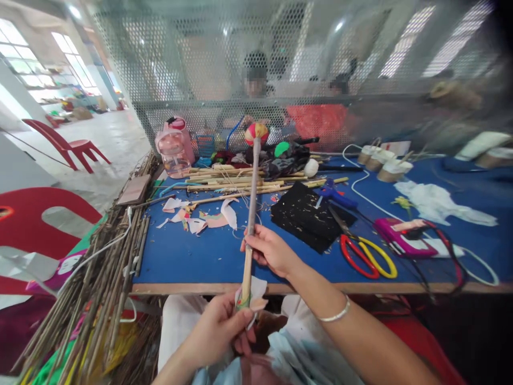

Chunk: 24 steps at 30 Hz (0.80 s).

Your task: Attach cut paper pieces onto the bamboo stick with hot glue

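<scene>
Holding a long thin stick (253,198), grey above and pale wood colour below, the person works with two hands at the near edge of the blue-topped wooden bench (192,262). The grip of the bare right hand (274,248) is closed around the middle of the stick. The bare left hand (228,323) pinches its lower end, together with a white strip with a coloured pattern (258,289). The stick is lifted and tilted, with its lower end over the lap and a round red-and-yellow head (256,133) at the far end.

In my judgement, the step in hand is the covering of the lower end with this strip. Whether the strip is already fixed, I cannot tell. The next move seems to call for a steady right hand, while the left fingers press the strip flat and tight. Loose edges could otherwise spring away. Scissors with red and yellow handles (366,256) and a blue plastic glue gun (339,198) lie to the right, near a black flat cloth (296,214).
</scene>
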### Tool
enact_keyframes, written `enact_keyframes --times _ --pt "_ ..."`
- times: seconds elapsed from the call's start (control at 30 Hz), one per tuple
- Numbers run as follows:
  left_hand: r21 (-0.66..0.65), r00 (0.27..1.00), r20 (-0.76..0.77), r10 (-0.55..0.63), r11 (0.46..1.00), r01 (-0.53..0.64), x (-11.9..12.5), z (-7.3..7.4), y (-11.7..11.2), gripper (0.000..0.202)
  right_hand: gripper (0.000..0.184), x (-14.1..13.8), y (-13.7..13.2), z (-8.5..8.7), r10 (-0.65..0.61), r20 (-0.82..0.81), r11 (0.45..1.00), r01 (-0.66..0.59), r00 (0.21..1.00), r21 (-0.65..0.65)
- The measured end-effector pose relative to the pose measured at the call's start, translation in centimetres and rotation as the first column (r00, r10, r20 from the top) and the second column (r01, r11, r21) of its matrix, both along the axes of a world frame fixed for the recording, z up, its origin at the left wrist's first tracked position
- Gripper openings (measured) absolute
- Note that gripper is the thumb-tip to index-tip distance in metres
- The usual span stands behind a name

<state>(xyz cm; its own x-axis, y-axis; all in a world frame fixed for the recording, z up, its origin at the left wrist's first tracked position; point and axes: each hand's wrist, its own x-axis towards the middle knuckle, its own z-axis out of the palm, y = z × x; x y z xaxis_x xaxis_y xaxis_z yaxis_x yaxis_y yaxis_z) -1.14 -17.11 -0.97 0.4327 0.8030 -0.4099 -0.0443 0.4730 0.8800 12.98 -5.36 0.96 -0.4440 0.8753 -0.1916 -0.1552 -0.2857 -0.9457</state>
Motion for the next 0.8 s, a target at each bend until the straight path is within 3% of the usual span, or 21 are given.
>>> enact_keyframes --times 0.13,0.27,0.5,0.6,0.7,0.8 --pt "0.018 0.994 -0.103 0.041 0.999 -0.040 0.5 0.0 0.5 0.051 0.025 0.8 0.0 -0.4 -0.093 0.064 0.994 0.090 0.994 0.054" --pt "0.162 0.970 -0.178 0.166 0.977 -0.138 0.7 0.2 1.7 0.052 0.020 0.8 1.6 -0.2 -0.124 0.139 0.991 0.115 0.982 0.072" --pt "0.254 0.871 -0.279 0.404 0.906 -0.339 -0.6 -0.7 2.2 0.069 0.014 -1.3 5.9 -0.1 -0.095 0.196 0.994 0.105 0.976 -0.043" --pt "0.332 0.823 -0.293 0.486 0.859 -0.389 -2.0 -0.5 1.5 0.068 0.015 -1.2 6.5 -0.5 -0.113 0.202 0.990 0.127 0.973 -0.056" --pt "0.450 0.744 -0.265 0.613 0.762 -0.467 -2.8 -0.1 1.3 0.056 0.014 -0.4 6.6 -0.1 -0.116 0.121 0.993 0.119 0.986 -0.014" --pt "0.429 0.744 -0.216 0.632 0.746 -0.509 -2.4 0.7 2.0 0.049 0.018 0.5 6.6 0.8 -0.098 0.025 0.995 0.097 0.995 0.019"
